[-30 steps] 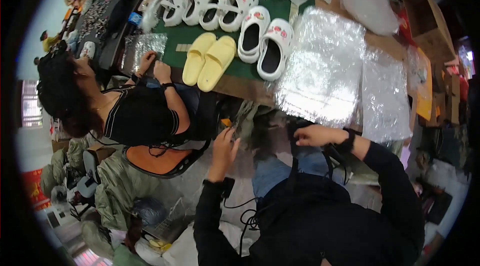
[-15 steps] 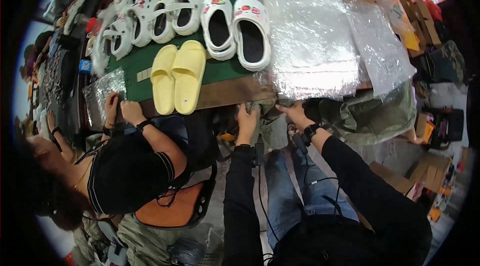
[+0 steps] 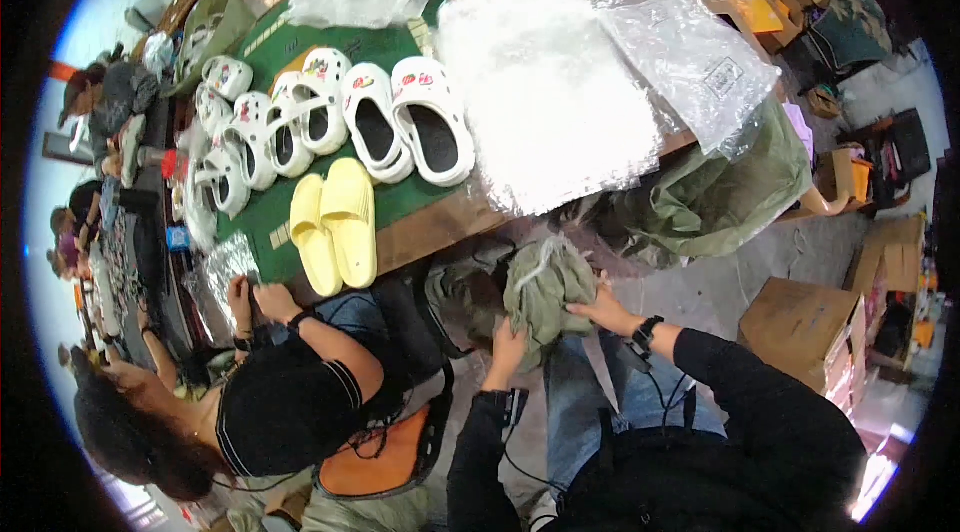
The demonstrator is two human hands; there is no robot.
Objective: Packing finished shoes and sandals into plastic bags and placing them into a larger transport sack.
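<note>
In front of my thighs, below the table's front edge, hangs a crumpled olive-green sack (image 3: 545,292) with a whitish strip across its upper end. My left hand (image 3: 509,345) is closed on its left side. On the right side, my right hand (image 3: 604,310) grips the cloth, thumb toward the middle. The sack's underside is partly hidden by my hands. Beyond it, on the table, lies a stack of clear plastic bags (image 3: 550,92). Yellow slides (image 3: 345,222) rest at the table edge, with white clogs (image 3: 432,127) behind them.
A co-worker in a black top (image 3: 285,402) sits close on my left, both hands at a clear plastic bag (image 3: 228,282). Another green sack (image 3: 740,187) bulges by the table's right end. A cardboard box (image 3: 800,332) stands on the floor to my right.
Both hands have drawn back from the table edge toward my body, bringing the green sack out between them. The view has shifted, so the table sits lower at left and tilted.
</note>
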